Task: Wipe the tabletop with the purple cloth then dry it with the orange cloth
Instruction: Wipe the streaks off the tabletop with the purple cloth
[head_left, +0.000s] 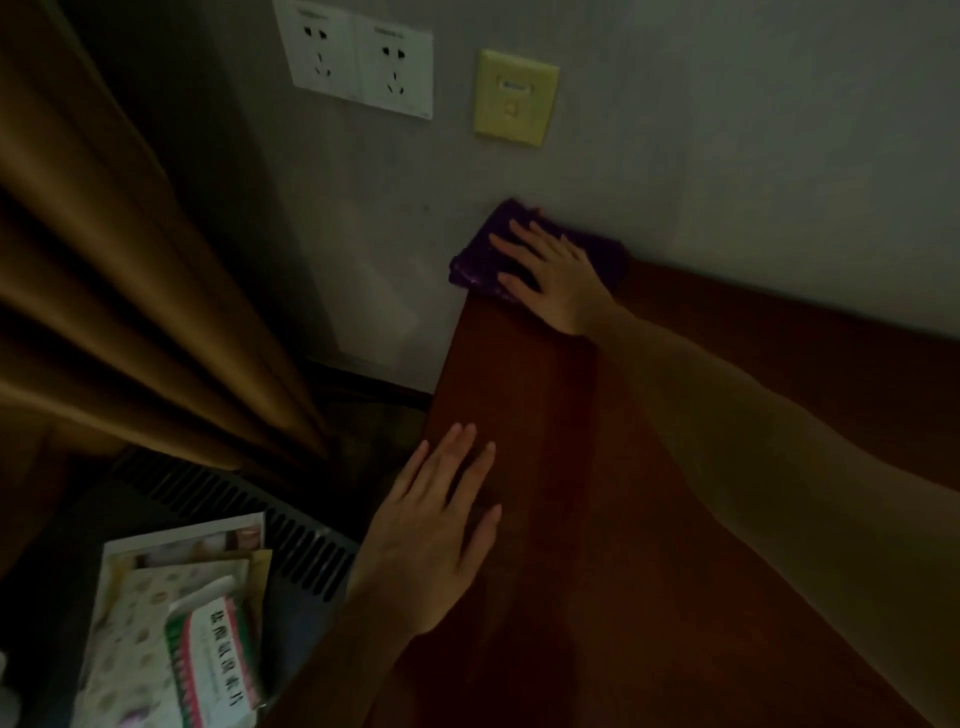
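Observation:
The purple cloth (478, 260) lies bunched at the far left corner of the dark reddish-brown wooden tabletop (597, 519), against the wall. My right hand (550, 275) presses flat on top of it with fingers spread and straight. My left hand (441, 525) rests flat on the tabletop near its left edge, fingers straight, holding nothing. No orange cloth is in view.
A grey wall (675, 130) with white power sockets (363, 57) and a yellow plate (514, 96) backs the table. A brown curtain (130, 312) hangs left. Below left, a vented heater (291, 535) carries packets and papers (182, 623).

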